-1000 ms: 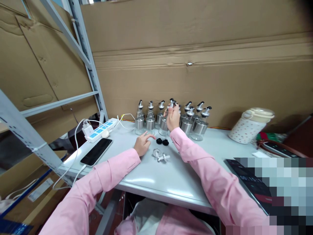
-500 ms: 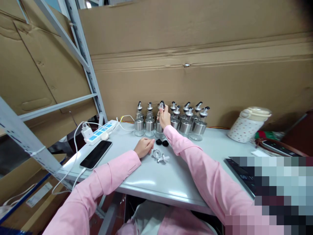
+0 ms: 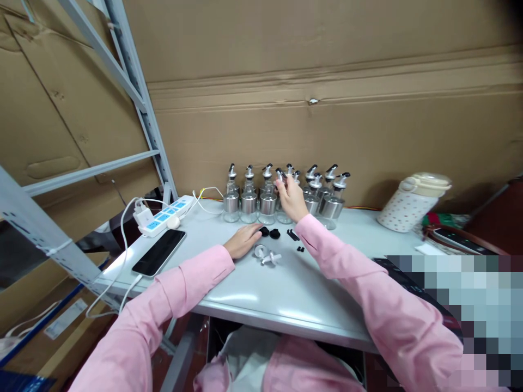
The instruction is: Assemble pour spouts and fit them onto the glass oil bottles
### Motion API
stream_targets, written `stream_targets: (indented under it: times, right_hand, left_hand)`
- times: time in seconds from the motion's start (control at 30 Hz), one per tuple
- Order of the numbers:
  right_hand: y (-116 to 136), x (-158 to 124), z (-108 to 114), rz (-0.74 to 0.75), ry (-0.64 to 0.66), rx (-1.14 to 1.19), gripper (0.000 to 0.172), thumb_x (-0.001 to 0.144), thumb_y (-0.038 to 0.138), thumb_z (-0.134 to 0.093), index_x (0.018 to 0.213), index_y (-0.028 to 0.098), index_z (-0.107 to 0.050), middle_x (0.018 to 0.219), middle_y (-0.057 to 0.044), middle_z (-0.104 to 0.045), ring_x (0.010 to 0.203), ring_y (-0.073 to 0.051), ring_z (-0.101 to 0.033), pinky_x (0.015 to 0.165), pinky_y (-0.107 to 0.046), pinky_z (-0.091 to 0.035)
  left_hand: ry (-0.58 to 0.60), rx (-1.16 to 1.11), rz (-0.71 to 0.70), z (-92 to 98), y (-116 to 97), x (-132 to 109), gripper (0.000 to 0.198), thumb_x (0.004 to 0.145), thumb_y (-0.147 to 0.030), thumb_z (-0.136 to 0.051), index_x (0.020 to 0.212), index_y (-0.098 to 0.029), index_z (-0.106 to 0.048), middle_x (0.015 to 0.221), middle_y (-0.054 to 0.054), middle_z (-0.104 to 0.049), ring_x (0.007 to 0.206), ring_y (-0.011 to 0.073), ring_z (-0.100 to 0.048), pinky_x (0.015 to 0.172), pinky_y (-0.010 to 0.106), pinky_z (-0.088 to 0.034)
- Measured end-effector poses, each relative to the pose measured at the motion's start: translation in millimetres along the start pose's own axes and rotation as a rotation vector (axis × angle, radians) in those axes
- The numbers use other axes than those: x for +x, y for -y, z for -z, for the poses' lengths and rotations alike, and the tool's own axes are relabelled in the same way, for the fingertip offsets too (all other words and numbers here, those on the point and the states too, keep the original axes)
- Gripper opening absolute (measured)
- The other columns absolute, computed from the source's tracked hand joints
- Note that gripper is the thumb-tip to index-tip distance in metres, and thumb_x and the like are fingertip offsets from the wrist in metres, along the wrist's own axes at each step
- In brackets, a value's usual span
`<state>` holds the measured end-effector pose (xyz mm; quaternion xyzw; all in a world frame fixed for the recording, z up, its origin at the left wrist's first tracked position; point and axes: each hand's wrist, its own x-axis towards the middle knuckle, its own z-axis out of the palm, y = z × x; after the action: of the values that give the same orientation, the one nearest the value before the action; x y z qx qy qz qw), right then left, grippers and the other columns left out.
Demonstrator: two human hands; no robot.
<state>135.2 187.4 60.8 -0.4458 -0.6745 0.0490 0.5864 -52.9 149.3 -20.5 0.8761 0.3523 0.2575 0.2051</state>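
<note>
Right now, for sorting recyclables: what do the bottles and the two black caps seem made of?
The bottles: clear glass below, see-through, with a brushed metal band, dull silver sheen. The black caps: matte, probably rubber or plastic; too small to tell which.

Right hand: we have taken our right hand (image 3: 291,197) off the third steel-collared glass pourer bottle (image 3: 267,202), which stands behind the two black round caps (image 3: 270,233). It now pinches the spout of the fourth bottle (image 3: 283,211), one place further right behind the caps.
Left hand: our left hand (image 3: 244,239) has uncurled and slid toward the caps, and its fingertips now touch the left one.
Small black pieces (image 3: 292,235): these have come into sight just right of the caps, now that our right sleeve has swung off them.
</note>
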Motion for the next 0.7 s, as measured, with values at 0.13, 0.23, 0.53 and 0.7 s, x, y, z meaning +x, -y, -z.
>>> stream_targets:
  times: [0.13, 0.23, 0.53, 0.7]
  right_hand:
    - [-8, -22, 9, -0.205, 0.165, 0.154, 0.032, 0.086, 0.054, -0.041, 0.092, 0.023, -0.045, 0.081, -0.005, -0.063, 0.071, -0.021, -0.065, 0.074, -0.041, -0.05]
    - [-12, -29, 15, -0.224, 0.165, 0.21, 0.034, 0.085, 0.056, -0.042, 0.095, 0.023, -0.045, 0.088, -0.006, -0.063, 0.07, -0.019, -0.065, 0.071, -0.039, -0.051]
    - [3, -59, 46, -0.063, 0.07, 0.028, 0.042, 0.079, 0.056, -0.053, 0.093, 0.018, -0.063, 0.089, -0.008, -0.057, 0.079, -0.02, -0.059, 0.066, -0.034, -0.052]
    - [12, -73, 42, -0.096, 0.136, 0.172, 0.039, 0.069, 0.055, -0.065, 0.085, 0.019, -0.064, 0.086, -0.006, -0.063, 0.073, -0.018, -0.062, 0.069, -0.034, -0.054]
  left_hand:
    - [-0.007, -0.022, 0.039, 1.1, -4, -1, 0.049, 0.095, -0.042, -0.026, 0.133, -0.015, -0.041, 0.14, 0.011, -0.043, 0.132, 0.0217, -0.036, 0.112, 0.041, -0.024]
    - [-0.045, -0.042, 0.062, 0.9, -8, 4, 0.05, 0.095, -0.043, -0.025, 0.134, -0.014, -0.038, 0.14, 0.012, -0.042, 0.132, 0.022, -0.036, 0.112, 0.042, -0.024]
    - [-0.074, -0.092, 0.039, -8.6, -9, 23, 0.052, 0.094, -0.043, -0.028, 0.137, -0.013, -0.031, 0.143, 0.014, -0.037, 0.133, 0.023, -0.034, 0.112, 0.041, -0.023]
    - [-0.209, -0.069, -0.116, -4.6, -19, 15, 0.044, 0.095, -0.041, -0.03, 0.128, -0.015, -0.04, 0.133, 0.012, -0.049, 0.125, 0.0214, -0.043, 0.108, 0.038, -0.029]
